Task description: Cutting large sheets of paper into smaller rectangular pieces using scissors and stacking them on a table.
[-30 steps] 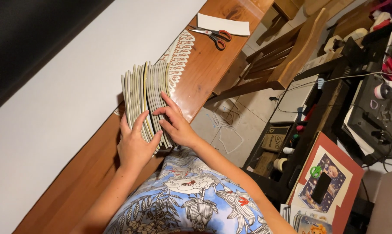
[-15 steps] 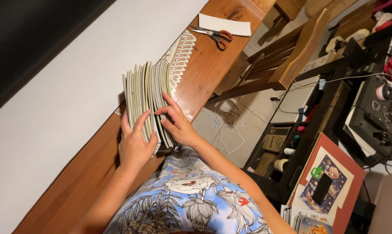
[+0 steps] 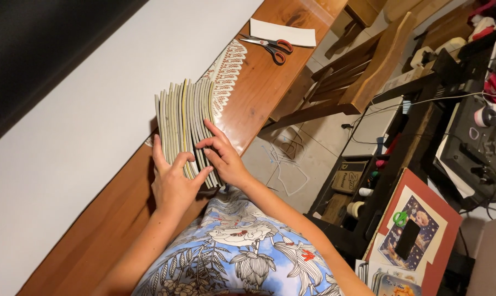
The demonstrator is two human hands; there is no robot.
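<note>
Both hands (image 3: 196,172) on upright plates (image 3: 185,118) (wooden table (image 3: 259,93))

I see a small brown cardboard box (image 3: 349,180) on the floor beside the dark shelf unit, with dark print on its side. Just right of it, a red-framed picture board (image 3: 418,230) leans tilted, cream inside, carrying a blue illustrated print and a dark rectangle, possibly a phone or tag. Printed booklets (image 3: 390,282) lie at its lower edge, bluish and partly cut off. A plain white card (image 3: 283,33) rests on the counter's far end.
</note>
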